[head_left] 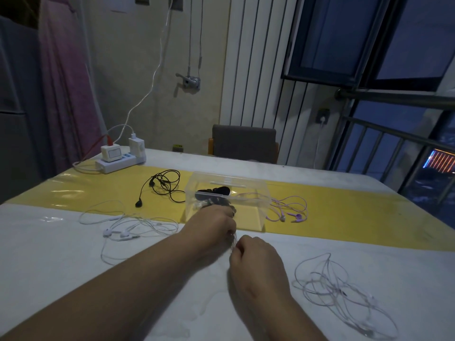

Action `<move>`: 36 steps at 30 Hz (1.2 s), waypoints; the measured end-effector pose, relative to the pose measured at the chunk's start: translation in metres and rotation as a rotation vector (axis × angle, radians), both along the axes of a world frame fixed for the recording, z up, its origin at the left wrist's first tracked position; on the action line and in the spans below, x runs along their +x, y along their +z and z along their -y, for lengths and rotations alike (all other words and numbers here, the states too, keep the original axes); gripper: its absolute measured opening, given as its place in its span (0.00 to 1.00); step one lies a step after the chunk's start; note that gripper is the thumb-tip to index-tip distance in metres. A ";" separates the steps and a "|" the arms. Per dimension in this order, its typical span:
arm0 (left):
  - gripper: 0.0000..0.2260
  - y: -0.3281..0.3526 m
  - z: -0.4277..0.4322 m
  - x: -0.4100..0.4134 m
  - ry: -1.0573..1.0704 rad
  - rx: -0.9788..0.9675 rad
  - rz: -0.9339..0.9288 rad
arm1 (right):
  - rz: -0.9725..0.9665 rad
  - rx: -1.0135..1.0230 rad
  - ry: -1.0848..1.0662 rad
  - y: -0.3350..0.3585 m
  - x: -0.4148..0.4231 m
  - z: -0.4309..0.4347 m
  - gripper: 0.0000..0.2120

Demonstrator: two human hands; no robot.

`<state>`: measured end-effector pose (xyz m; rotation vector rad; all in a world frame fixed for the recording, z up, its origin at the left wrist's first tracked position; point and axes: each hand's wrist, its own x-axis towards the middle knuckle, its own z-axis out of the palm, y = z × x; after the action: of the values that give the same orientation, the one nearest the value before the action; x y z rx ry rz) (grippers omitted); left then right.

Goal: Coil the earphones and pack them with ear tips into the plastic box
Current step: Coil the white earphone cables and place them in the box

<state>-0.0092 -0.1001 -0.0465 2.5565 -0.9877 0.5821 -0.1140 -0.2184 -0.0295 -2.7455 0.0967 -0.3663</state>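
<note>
A clear plastic box (pixel 248 190) stands on the yellow strip, with dark items inside. Just in front of it my left hand (pixel 214 225) grips a bunch of earphone cable. My right hand (pixel 256 257) pinches a thin strand of that cable (pixel 233 238) stretched between the two hands. Loose earphones lie around: a black pair (pixel 162 185) left of the box, a white pair (pixel 128 230) at the front left, a purple pair (pixel 290 210) right of the box, and a pale tangled pair (pixel 339 289) at the front right.
A white power strip (pixel 118 161) with chargers and cables sits at the table's far left corner. A grey chair (pixel 243 143) stands behind the table. A metal railing (pixel 394 139) and window are on the right.
</note>
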 end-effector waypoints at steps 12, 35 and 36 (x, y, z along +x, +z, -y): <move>0.11 0.023 -0.017 -0.014 0.065 0.041 -0.254 | -0.035 -0.025 0.021 0.005 0.011 0.010 0.07; 0.13 0.059 0.021 -0.033 0.083 -0.236 -0.323 | 0.130 0.104 -0.015 0.049 0.006 0.058 0.08; 0.13 0.059 0.028 -0.037 0.063 -0.248 -0.342 | 0.118 0.112 -0.043 0.052 0.005 0.067 0.09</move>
<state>-0.0459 -0.1285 0.0129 2.3653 -0.6737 0.2504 -0.1086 -0.2856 0.0221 -2.6084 0.1410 -0.5172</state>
